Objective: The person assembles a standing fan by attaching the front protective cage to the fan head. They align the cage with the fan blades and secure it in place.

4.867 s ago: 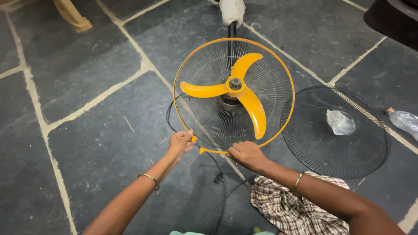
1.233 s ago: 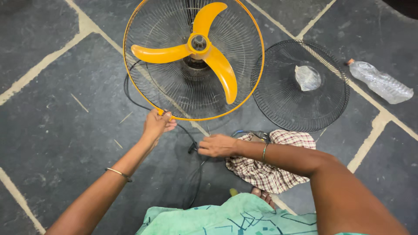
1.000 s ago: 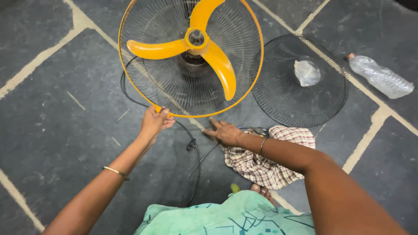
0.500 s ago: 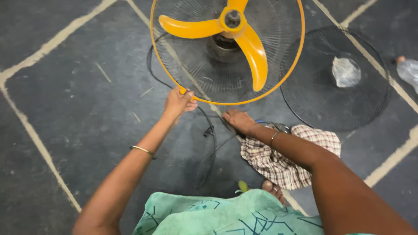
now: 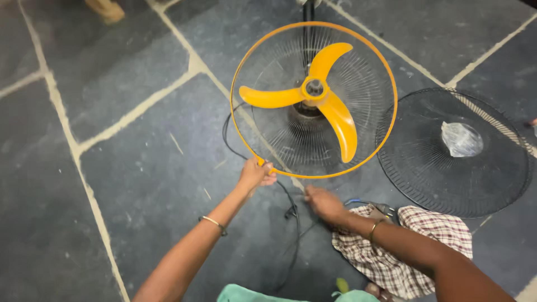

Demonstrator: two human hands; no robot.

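Observation:
A fan lies face up on the dark stone floor, with an orange rim (image 5: 391,84) around its rear wire guard and three orange blades (image 5: 313,92). My left hand (image 5: 256,173) pinches the rim at its near left edge. Just below the rim, my right hand (image 5: 324,204) rests low on the floor beside the black cord (image 5: 293,223); whether its fingers hold anything cannot be seen. Both wrists wear thin bangles.
The loose black front guard (image 5: 425,184) lies to the right with a crumpled clear plastic bag (image 5: 461,140) on it. A checked cloth (image 5: 414,251) with a small tool on it lies near my right forearm. Pale mortar lines cross the floor.
My right hand left the rim and went down to the floor by the cord. The left hand kept its hold on the rim. The view has tilted back up.

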